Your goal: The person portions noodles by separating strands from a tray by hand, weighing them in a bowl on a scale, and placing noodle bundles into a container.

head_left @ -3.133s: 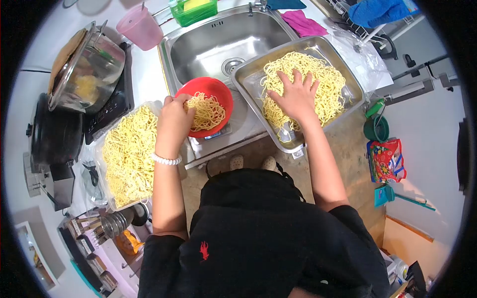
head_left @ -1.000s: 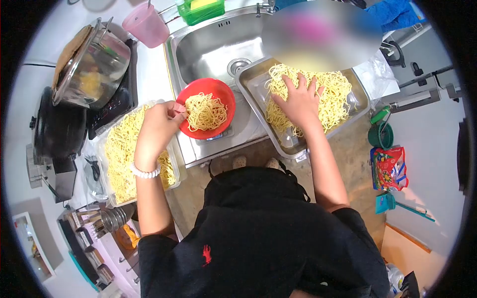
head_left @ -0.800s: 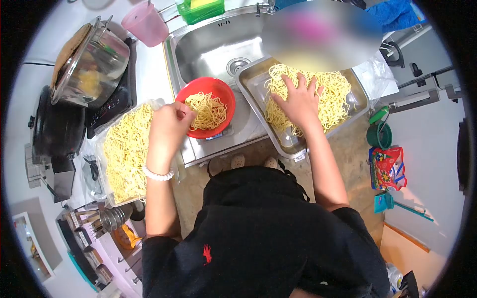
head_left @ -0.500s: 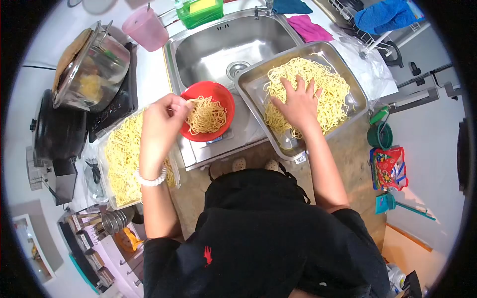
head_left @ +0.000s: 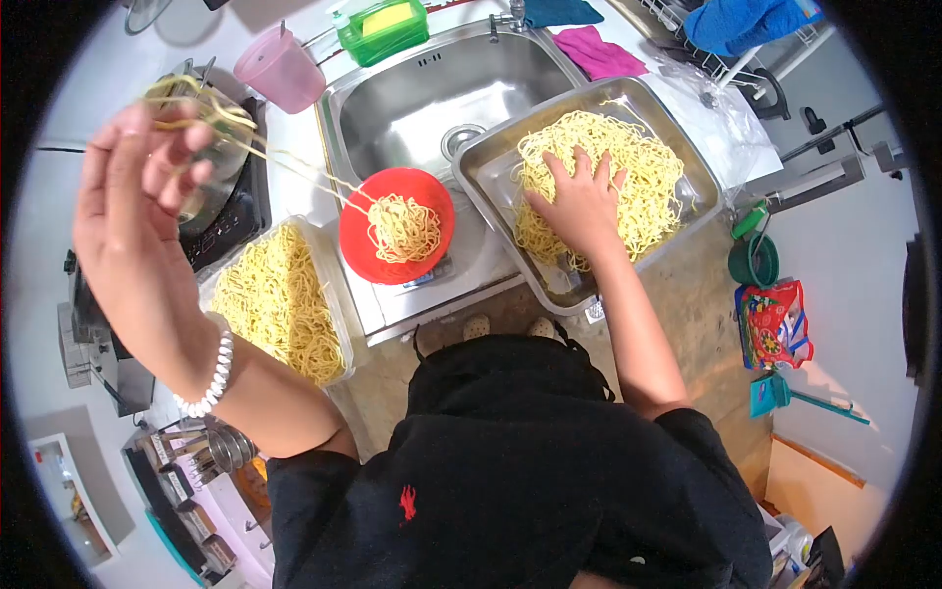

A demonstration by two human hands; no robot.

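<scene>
My left hand [head_left: 147,187], wearing a white bead bracelet, is raised high at the left. Its curled fingers pinch a few yellow noodle strands [head_left: 314,179], which stretch down to the red bowl [head_left: 358,245]. In that bowl sits a small heap of noodles [head_left: 404,230]; it stands on what looks like a scale [head_left: 432,272], mostly hidden. My right hand [head_left: 581,208] rests with spread fingers on the big noodle pile [head_left: 643,162] inside a metal tray [head_left: 474,157]. Below my left forearm, a clear plastic container [head_left: 345,344] holds more noodles.
A steel sink [head_left: 392,108] lies behind the bowl, partly overlapped by the tray. Around it are a pink pitcher [head_left: 285,74], a green sponge holder [head_left: 383,39] and a magenta cloth [head_left: 599,51]. A pot on a black stove [head_left: 231,211] stands at the left, behind my hand.
My left hand has risen from the red bowl up and to the left, drawing noodle strands out of it. My right hand stays on the tray's noodles.
</scene>
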